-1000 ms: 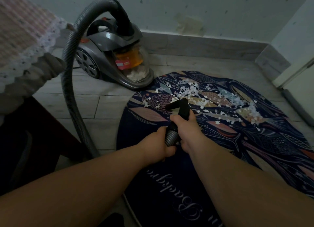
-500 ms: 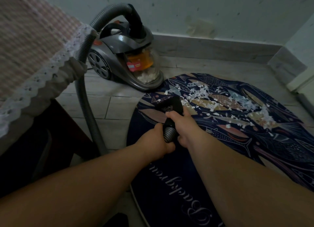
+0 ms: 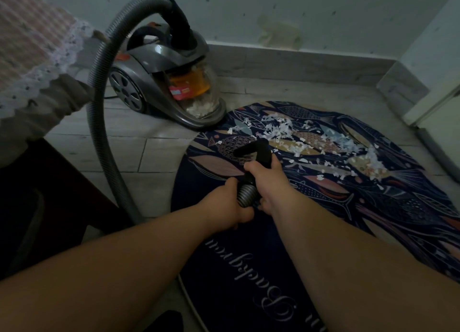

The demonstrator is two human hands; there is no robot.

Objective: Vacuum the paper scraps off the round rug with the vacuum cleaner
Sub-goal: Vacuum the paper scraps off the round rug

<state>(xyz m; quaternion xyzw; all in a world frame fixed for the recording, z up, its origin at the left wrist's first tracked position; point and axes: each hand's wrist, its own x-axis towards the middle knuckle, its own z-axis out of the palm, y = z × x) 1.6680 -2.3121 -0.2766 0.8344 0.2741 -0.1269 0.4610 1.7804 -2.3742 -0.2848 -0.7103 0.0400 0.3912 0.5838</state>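
A dark round rug (image 3: 249,257) with fish patterns lies on the tiled floor. White paper scraps (image 3: 306,142) are scattered across its far half. The grey canister vacuum cleaner (image 3: 164,77) stands at the rug's far left edge, shreds visible in its clear bin. Its ribbed grey hose (image 3: 99,112) arcs left and down toward me. My left hand (image 3: 230,211) grips the ribbed hose end. My right hand (image 3: 263,180) grips the black handle and nozzle (image 3: 254,151), whose tip sits over the rug just short of the scraps.
A piece of furniture with a lace-edged cloth (image 3: 37,65) fills the left side, dark wood (image 3: 44,202) below it. A wall and grey skirting (image 3: 298,63) run behind. A white door or cabinet edge (image 3: 438,107) stands at the right.
The nozzle swept left over the rug's near-left part and has come back a little right, toward the scraps. Both hands keep their grip. The camera view shifted slightly.
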